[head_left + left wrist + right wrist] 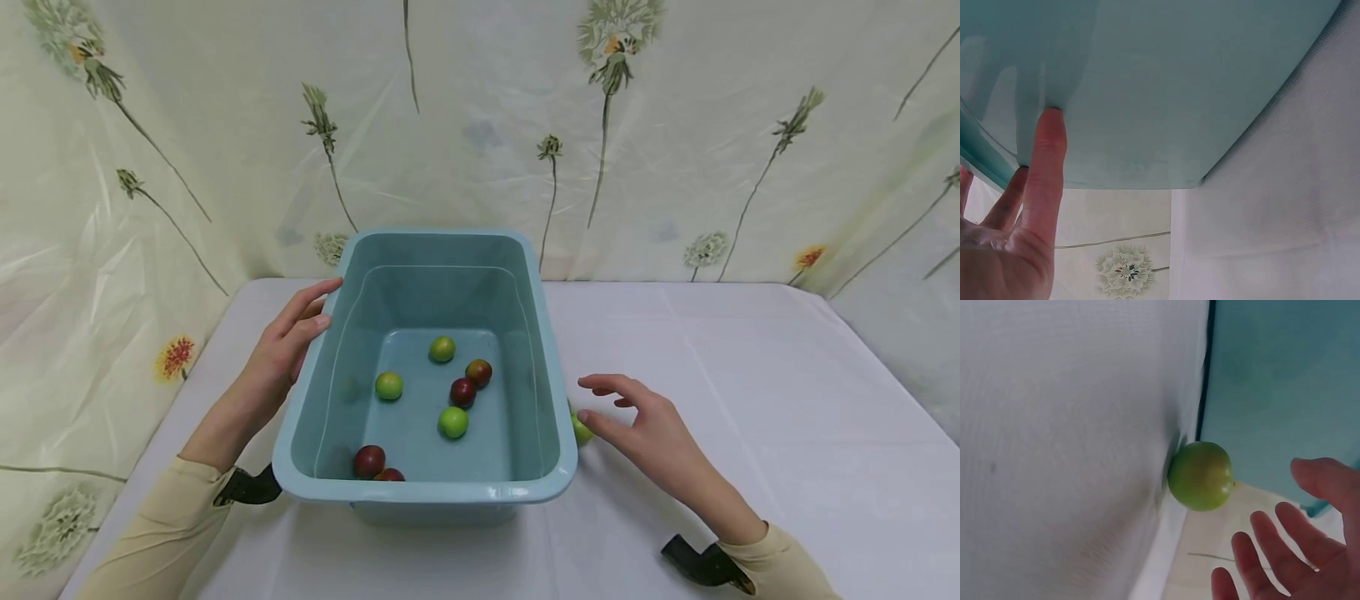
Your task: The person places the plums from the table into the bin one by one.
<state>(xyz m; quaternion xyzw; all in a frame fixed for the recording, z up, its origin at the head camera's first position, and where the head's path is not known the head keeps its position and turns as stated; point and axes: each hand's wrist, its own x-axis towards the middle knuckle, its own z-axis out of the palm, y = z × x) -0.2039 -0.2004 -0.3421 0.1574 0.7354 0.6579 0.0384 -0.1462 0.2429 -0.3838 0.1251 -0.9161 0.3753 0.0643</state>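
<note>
Blocking the right hand (pixel 652 433), the tub (pixel 551 367) wall crowds a green fruit (pixel 1200 475).

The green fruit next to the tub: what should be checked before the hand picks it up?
1. Green fruit in plain sight on the table, beside the tub: ok.
2. Right hand open and holding nothing: ok.
3. Right hand touching the fruit: not ok, a gap shows in the right wrist view.
4. Left hand resting on the tub's wall: ok.
5. Room in the tub among the other fruits: ok.
</note>
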